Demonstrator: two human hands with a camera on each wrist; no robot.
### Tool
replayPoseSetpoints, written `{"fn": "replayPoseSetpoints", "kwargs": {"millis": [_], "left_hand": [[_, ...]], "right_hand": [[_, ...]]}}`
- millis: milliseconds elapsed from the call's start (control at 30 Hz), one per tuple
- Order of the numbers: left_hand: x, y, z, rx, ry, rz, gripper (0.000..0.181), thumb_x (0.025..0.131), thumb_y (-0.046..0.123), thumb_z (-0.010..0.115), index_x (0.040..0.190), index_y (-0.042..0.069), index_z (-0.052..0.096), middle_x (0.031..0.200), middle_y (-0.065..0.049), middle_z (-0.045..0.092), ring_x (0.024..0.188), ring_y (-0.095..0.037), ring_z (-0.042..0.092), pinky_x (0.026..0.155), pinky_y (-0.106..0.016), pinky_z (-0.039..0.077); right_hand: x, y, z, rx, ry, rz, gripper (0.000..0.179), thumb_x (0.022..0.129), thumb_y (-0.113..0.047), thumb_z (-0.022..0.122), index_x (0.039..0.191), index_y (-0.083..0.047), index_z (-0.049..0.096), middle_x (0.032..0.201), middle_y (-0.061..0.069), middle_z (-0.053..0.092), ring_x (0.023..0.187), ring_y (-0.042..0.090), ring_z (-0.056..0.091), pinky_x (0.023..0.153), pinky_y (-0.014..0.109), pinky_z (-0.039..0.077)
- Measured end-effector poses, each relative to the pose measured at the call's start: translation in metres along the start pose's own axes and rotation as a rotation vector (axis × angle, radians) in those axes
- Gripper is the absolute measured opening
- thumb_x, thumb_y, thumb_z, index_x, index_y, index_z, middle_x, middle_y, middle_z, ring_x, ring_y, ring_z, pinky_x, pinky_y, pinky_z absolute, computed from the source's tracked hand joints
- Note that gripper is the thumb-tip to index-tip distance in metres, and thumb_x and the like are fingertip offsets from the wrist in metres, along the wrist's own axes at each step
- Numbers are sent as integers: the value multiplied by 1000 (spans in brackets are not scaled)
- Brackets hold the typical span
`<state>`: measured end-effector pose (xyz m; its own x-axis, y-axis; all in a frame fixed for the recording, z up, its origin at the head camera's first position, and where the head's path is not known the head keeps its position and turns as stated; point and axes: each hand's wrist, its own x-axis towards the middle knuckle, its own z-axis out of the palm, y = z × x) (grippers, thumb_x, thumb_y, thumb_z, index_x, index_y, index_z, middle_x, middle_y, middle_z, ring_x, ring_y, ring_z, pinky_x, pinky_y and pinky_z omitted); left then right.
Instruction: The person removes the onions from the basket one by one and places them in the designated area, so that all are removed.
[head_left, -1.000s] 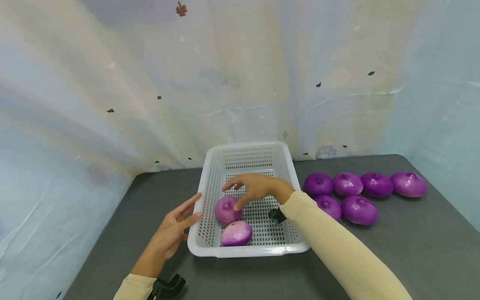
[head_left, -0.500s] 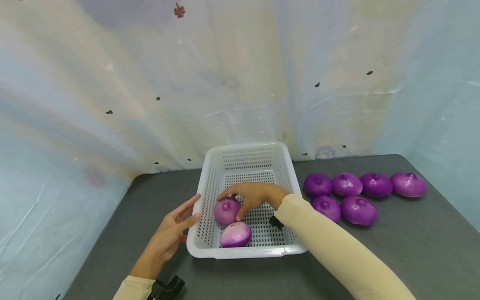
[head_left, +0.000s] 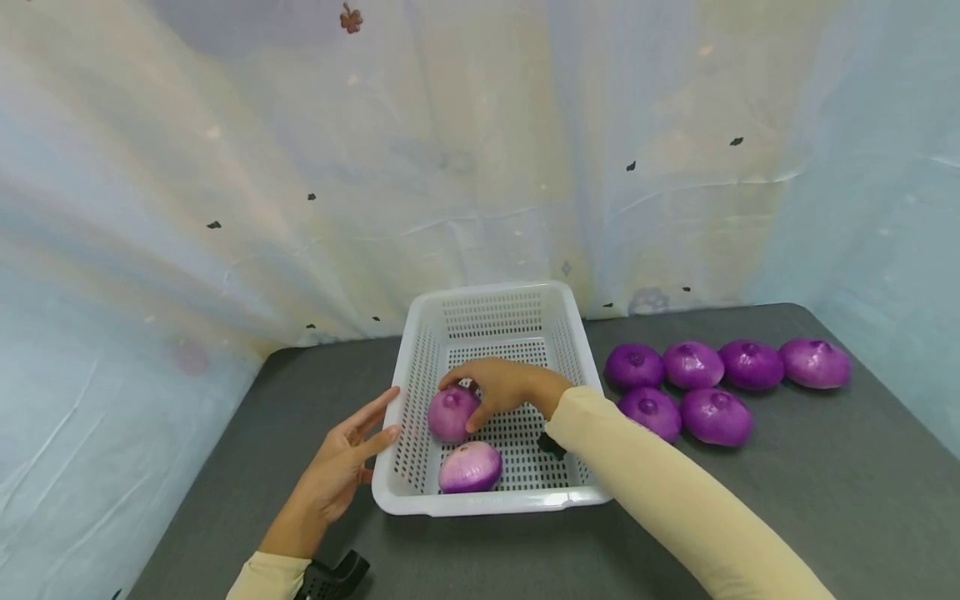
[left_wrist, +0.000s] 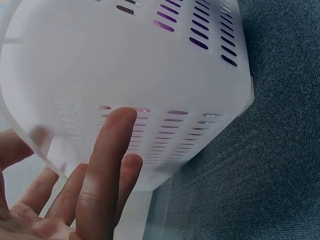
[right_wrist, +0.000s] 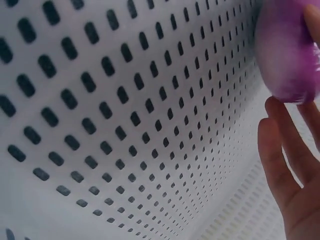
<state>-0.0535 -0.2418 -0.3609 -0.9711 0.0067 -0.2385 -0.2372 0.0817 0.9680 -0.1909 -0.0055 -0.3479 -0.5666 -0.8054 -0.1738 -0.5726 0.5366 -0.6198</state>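
Observation:
Inside a white perforated plastic basket (head_left: 558,497), my right hand (head_left: 504,385) grips a red onion (head_left: 452,414), with the thumb on its near right side and the fingers at its far side. The right wrist view shows that onion (right_wrist: 285,55) between thumb and fingers, partly out of frame. A second red onion (head_left: 470,467) lies just in front of it on the basket floor. My left hand (head_left: 341,467) is at the basket's left side, its nearly straight fingers and thumb touching the rim. Close up, the left hand (left_wrist: 97,185) stands against the outer wall.
Several more red onions (head_left: 718,417) sit in two rows on the dark grey table (head_left: 825,483), right of the basket. A draped pale sheet (head_left: 480,167) hangs behind the table. Black wrist devices (head_left: 333,577) are worn on both wrists.
My right hand has come down onto the farther onion and closed round it. That onion now sits slightly farther from the nearer one. The left hand has stayed at the rim.

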Motion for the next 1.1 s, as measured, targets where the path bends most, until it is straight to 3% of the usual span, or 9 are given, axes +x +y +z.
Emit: {"fn": "replayPoseSetpoints", "kwargs": {"millis": [233,500,700,1100], "left_hand": [[-1,-1,1,4,8,-6,63,96,22,67,153,28,40,161,-4,32,116,-24,61,76,-46,61],[0,-2,1,1,3,0,63,96,21,67,153,28,40,161,-5,32,116,-25,61,76,-48,60],[0,-1,0,-9,-5,5,63,97,21,67,153,27,39,161,-5,31,116,-25,62,77,-49,60],[-1,-1,0,-13,-15,12,63,97,20,66,154,26,38,161,-6,30,115,-24,62,76,-48,60]], "right_hand": [[1,1,1,14,33,36,74,75,-19,88,141,-23,55,142,-1,56,125,21,56,106,39,48],[2,1,3,10,27,20,79,75,-20,88,144,-20,51,143,2,54,127,23,55,108,40,47],[3,1,6,-34,16,2,86,74,-20,89,148,-23,47,149,0,50,139,22,46,114,45,40],[3,-2,11,-33,-6,12,88,71,-13,90,147,-30,48,148,-5,51,137,22,49,108,48,46]]}}
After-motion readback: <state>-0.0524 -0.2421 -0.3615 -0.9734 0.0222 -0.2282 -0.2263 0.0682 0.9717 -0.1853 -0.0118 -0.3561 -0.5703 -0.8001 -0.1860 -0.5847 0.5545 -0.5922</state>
